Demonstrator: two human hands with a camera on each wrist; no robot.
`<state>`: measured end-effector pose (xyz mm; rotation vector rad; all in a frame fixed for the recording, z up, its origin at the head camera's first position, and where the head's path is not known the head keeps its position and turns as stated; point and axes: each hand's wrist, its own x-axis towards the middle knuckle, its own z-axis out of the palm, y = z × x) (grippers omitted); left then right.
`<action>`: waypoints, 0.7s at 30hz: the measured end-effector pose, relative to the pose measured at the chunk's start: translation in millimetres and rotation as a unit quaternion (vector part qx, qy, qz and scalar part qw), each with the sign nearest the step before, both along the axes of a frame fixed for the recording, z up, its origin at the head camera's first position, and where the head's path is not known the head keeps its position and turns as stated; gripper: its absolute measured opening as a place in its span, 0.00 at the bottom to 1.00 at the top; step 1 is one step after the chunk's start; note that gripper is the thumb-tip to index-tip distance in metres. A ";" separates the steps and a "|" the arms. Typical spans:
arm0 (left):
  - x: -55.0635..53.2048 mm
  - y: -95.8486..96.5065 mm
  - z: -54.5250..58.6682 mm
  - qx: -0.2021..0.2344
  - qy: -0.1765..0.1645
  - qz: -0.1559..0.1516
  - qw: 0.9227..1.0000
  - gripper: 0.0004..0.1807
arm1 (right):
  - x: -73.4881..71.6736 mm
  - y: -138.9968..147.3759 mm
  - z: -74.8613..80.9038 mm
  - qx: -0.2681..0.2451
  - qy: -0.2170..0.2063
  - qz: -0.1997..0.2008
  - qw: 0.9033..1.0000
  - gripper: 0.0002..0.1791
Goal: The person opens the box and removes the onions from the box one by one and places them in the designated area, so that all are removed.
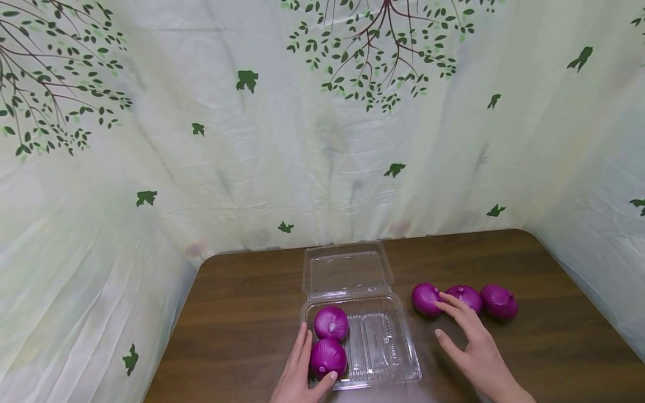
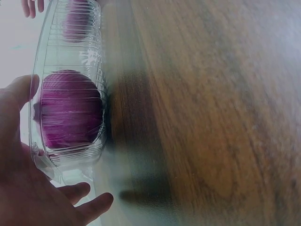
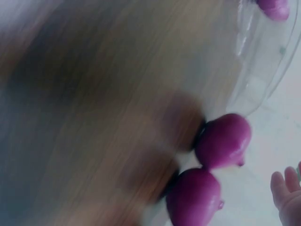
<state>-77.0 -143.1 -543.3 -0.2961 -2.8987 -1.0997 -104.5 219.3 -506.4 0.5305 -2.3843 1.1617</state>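
An open clear plastic clamshell [image 1: 398,358] lies on the brown table [image 1: 242,313], its lid [image 1: 347,270] folded back. Two purple onions sit in its left half, one farther [image 1: 331,322] and one nearer [image 1: 327,358]. My left hand [image 1: 311,361] lies along the container's left wall with straight fingers, its thumb at the near edge by the nearer onion [image 2: 70,108]. Three more onions lie in a row to the right: left [image 1: 425,298], middle [image 1: 468,295], right [image 1: 499,301]. My right hand [image 1: 445,319] is spread flat, fingertips touching the left and middle onions. The right wrist view is blurred and shows two onions [image 3: 223,140] [image 3: 195,197].
A pale curtain printed with green leaves and branches [image 1: 322,140] closes in the table at the back and on both sides. The right half of the container base [image 1: 375,336] holds nothing. Bare wood lies left of the container and near the front right edge.
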 end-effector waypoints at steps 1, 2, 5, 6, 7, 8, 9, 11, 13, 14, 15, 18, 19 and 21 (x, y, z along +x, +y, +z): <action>0.0 0.1 -0.2 0.001 0.001 0.000 1.000 0.53 | 1.4 -3.0 -0.1 -0.004 -0.005 0.005 1.000 0.35; -0.1 0.2 -0.3 0.001 0.002 0.000 1.000 0.53 | 2.7 -6.1 -0.4 -0.006 -0.004 0.011 1.000 0.35; -0.1 0.6 -0.2 0.003 0.002 0.000 1.000 0.53 | 6.1 -15.1 -1.6 -0.014 0.004 0.028 0.999 0.35; -0.1 0.8 -0.2 0.003 0.000 0.000 1.000 0.53 | 7.2 -17.9 -2.3 -0.014 0.008 0.033 0.999 0.35; -0.1 0.8 -0.1 0.002 -0.001 0.001 1.000 0.53 | 7.9 -20.9 -2.9 -0.015 0.017 0.041 0.999 0.35; 0.0 0.9 0.1 0.001 -0.002 0.001 1.000 0.53 | 8.4 -23.7 -3.5 -0.017 0.026 0.050 0.998 0.35; 0.1 1.0 0.4 0.001 -0.003 0.001 1.000 0.53 | 8.9 -26.6 -4.3 -0.018 0.037 0.059 0.997 0.36; 0.2 1.2 0.8 0.002 -0.005 0.002 1.000 0.53 | 9.3 -32.1 -5.6 -0.021 0.056 0.079 0.995 0.36; 0.3 1.4 1.3 0.005 -0.006 0.003 1.000 0.53 | 9.3 -37.6 -6.9 -0.026 0.070 0.097 0.992 0.36; 0.4 1.6 1.6 0.006 -0.007 0.003 1.000 0.53 | 9.5 -40.4 -7.3 -0.027 0.075 0.102 0.992 0.37; 0.5 1.7 1.8 0.007 -0.008 0.004 1.000 0.53 | 9.8 -43.1 -7.6 -0.027 0.077 0.108 0.991 0.37; 0.8 2.0 2.2 0.008 -0.012 0.005 1.000 0.53 | 11.0 -51.3 -7.9 -0.022 0.074 0.117 0.990 0.37; 0.9 2.1 2.2 0.007 -0.012 0.005 1.000 0.53 | 11.5 -54.0 -7.7 -0.018 0.073 0.119 0.990 0.37; 0.9 2.1 2.1 0.005 -0.013 0.005 1.000 0.53 | 12.9 -59.6 -7.3 -0.013 0.068 0.128 0.989 0.36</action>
